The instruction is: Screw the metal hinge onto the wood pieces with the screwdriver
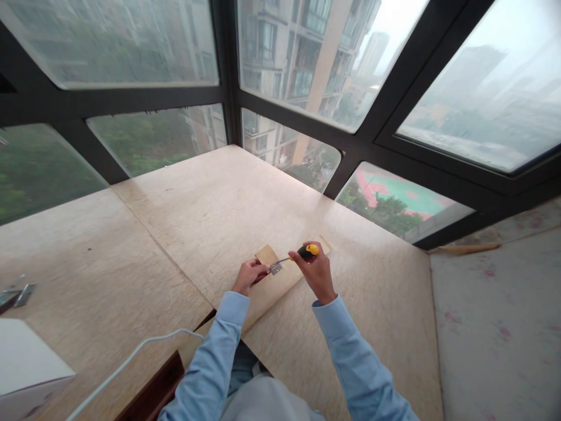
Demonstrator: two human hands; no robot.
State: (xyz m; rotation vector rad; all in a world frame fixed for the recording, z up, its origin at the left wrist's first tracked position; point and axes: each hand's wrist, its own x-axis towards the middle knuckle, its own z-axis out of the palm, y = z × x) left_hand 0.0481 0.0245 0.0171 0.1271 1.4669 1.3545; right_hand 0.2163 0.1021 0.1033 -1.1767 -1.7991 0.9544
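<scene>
My right hand [316,273] is closed around a screwdriver [304,252] with a black and yellow handle; its shaft points left onto a small metal hinge [276,268]. The hinge lies on a long wooden board [280,286] beside a small wooden block [266,255]. My left hand [249,275] is closed on the block and the board's edge, right beside the hinge. Both sleeves are light blue. The board rests on a pale stone window sill [210,216].
Dark-framed windows [302,64] wrap the sill on the far side. A white cable [127,362] runs across the near left, beside a white box [26,362]. Small metal parts [20,292] lie at the left edge. A patterned cushion [499,327] fills the right.
</scene>
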